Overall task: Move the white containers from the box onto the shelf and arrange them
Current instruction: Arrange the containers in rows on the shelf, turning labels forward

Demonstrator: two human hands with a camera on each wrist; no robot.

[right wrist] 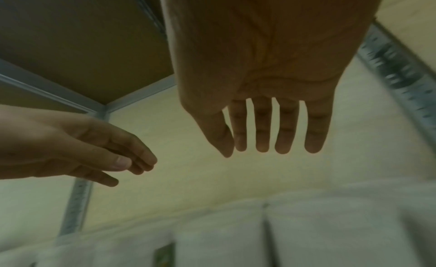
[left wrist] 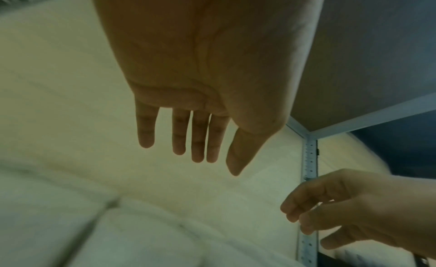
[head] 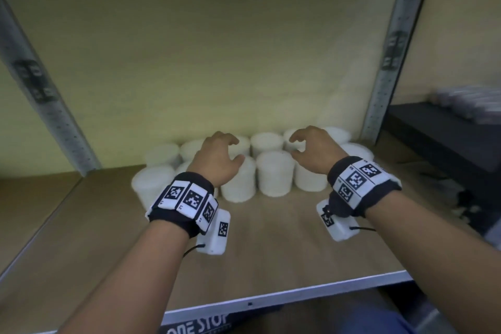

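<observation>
Head view | both hands' fingers (head: 230,141) loose, empty | white containers (head: 275,173) crowd shelf (head: 271,252)

Only one text is readable: "ONE STOP" in white capitals is printed on a dark box (head: 195,325) seen below the front edge of the shelf (head: 284,298), at the bottom of the head view; a smaller line under it is too blurred to be read. Black-and-white square code markers are carried on the left wristband (head: 187,198) and the right wristband (head: 357,179), and on the white modules under each wrist; no letters are shown there. Dark labels on the shelf uprights (head: 393,49) are blurred, unreadable. Nothing is readable in either wrist view.
</observation>
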